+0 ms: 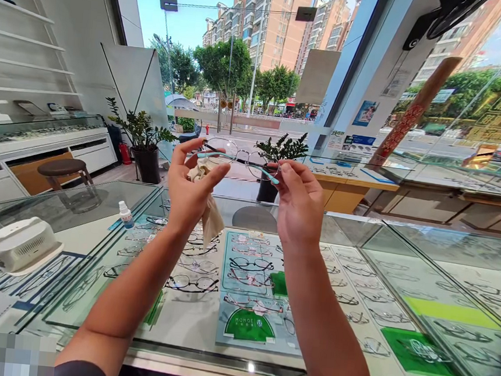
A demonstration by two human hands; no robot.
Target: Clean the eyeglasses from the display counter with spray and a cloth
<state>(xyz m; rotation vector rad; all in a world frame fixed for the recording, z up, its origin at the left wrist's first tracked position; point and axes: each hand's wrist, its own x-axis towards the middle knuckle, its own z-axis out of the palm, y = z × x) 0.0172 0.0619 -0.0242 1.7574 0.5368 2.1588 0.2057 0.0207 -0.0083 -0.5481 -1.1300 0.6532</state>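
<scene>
Both my hands hold up a pair of eyeglasses (243, 157) above a glass display case, out in front of me. The glasses have thin rims, clear lenses and dark temples with turquoise tips. My left hand (189, 185) grips the left end and also has a beige cloth (211, 222) bunched in it, hanging down below the fingers. My right hand (299, 201) pinches the right end of the frame between thumb and fingers. Under the hands, rows of eyeglasses (250, 264) lie inside the case.
The glass display case (175, 345) spans the front. On its left stand a small spray bottle (126, 215) and a white device (21, 244). Beyond are a brown stool (62, 167), potted plants (147, 138) and a wooden counter (342, 187) by the window.
</scene>
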